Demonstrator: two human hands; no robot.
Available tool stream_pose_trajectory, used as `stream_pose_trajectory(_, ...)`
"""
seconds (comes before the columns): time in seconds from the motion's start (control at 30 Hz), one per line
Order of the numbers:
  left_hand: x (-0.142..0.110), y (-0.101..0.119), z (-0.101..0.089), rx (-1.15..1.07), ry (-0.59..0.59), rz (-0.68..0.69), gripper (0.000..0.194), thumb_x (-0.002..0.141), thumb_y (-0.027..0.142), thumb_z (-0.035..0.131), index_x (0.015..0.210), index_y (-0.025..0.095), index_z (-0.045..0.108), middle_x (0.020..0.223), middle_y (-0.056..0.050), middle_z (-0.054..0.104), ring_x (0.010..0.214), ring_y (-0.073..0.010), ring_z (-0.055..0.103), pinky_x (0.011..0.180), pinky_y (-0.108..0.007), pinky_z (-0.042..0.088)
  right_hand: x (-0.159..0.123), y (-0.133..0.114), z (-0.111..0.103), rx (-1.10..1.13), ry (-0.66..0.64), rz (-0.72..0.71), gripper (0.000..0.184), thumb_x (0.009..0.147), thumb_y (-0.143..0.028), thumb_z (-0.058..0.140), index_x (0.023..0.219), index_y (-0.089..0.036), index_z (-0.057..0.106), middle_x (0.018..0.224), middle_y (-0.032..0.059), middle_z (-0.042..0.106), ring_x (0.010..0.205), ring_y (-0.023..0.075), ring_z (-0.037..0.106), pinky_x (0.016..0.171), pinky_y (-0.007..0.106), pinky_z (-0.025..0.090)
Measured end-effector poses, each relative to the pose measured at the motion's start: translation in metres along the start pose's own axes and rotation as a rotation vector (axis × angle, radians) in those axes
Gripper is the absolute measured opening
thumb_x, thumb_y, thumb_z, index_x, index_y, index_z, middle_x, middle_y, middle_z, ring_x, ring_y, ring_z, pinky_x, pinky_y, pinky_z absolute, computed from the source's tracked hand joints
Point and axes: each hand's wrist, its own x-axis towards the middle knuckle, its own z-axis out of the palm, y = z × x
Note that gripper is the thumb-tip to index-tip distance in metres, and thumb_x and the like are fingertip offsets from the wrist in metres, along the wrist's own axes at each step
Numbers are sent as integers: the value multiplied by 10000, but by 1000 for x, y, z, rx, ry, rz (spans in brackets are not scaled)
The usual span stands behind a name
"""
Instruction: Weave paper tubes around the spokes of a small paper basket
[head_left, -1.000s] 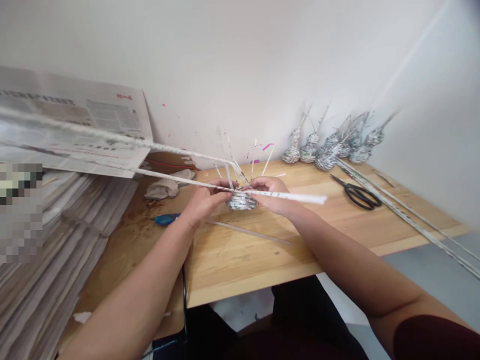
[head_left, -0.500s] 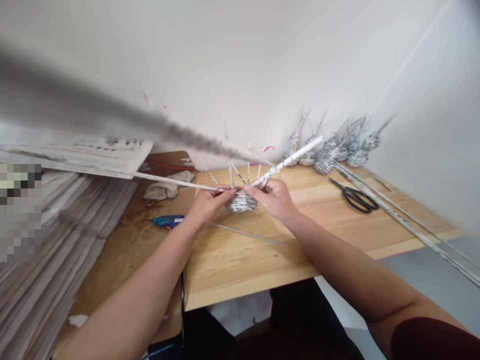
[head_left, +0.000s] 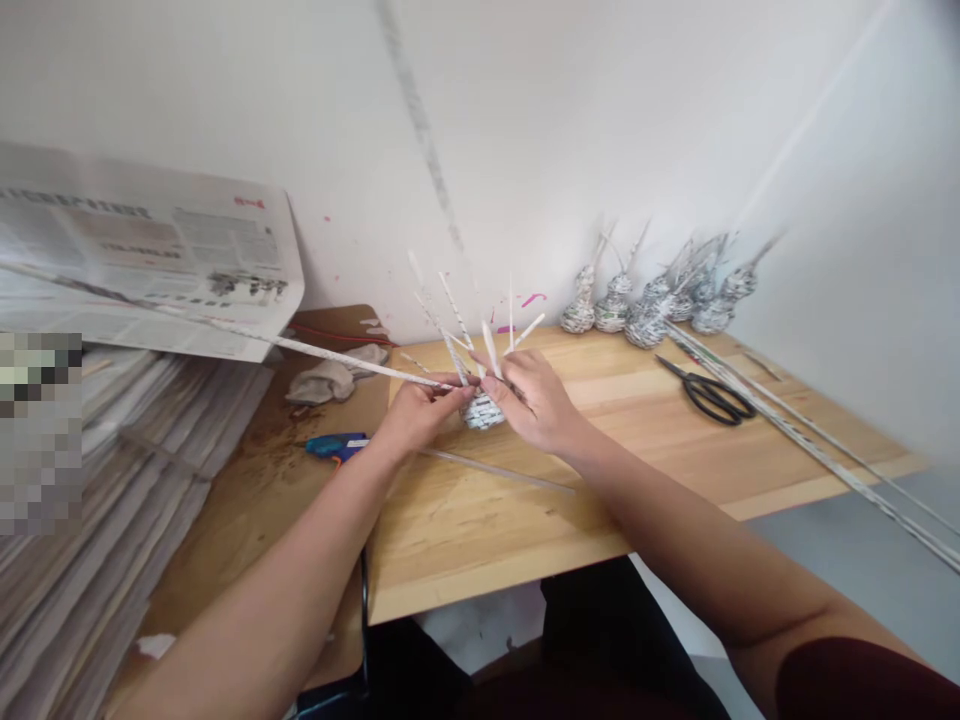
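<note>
A small round basket woven from rolled newspaper tubes [head_left: 482, 412] sits low between my hands, several thin paper stakes standing up from its rim. Closed at its left side, my left hand [head_left: 420, 415] pinches the rim together with a long newspaper tube [head_left: 330, 354] that stretches far off to the left. My right hand [head_left: 538, 405] has its thumb and fingers closed at the rim's right side, around a paper tube [head_left: 490, 348] whose blunt white end points up. Another long tube [head_left: 420, 118], blurred, rises toward the top of the view. The fingertips partly hide the weave.
Several finished gourd-shaped woven pieces [head_left: 645, 318] stand by the wall at back right. Black-handled scissors [head_left: 716, 398] and long paper tubes [head_left: 817, 455] lie right. Left are a glue gun [head_left: 334, 446], a cloth glove [head_left: 322, 383], stacked newspapers [head_left: 135, 500] and a propped newspaper sheet [head_left: 172, 250].
The tube at my right hand has swung from pointing right to pointing up. The long blurred tube has swept from the upper left to a steeper angle. My left hand stays nearly still.
</note>
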Motion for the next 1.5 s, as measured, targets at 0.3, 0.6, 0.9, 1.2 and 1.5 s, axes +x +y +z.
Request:
stream_pose_trajectory(0.3,-7,7,9,-69,-12,-172,460,719,611,767,889,183,768,595,-9,659,479,-128,567,426,-229,407,-3,-4,-2,-20,152,-116,284,971,-385,588,1132,-214,747,911,88,712,916,240,615,870,390,484)
stream_pose_trajectory(0.6,-9,6,13,-130,-48,-234,544,659,616,826,945,155,788,736,-53,727,644,-156,656,675,-282,576,-6,-2,0,347,48,310,709,1002,-676,281,802,-165,730,770,102,713,672,190,657,645,312,494)
stream_pose_trajectory(0.9,-11,10,17,45,-152,6,378,799,533,729,763,157,748,706,-38,674,642,-148,618,611,-258,551,0,-11,-9,167,21,262,384,1007,-468,493,980,-178,744,727,29,698,666,150,641,663,255,470)
stream_pose_trajectory(1.2,-7,5,9,194,-85,166,287,851,444,662,728,192,721,650,-27,683,642,-189,635,618,-292,525,0,-8,-3,122,-2,-169,344,937,-107,510,1140,-222,762,1078,91,730,1038,200,666,946,358,518)
stream_pose_trajectory(1.5,-7,4,8,128,-59,76,411,829,571,692,790,163,716,683,-48,701,641,-194,659,633,-307,547,-1,-4,-2,154,35,-29,296,882,-88,578,1040,-217,794,947,53,780,863,174,708,796,296,542)
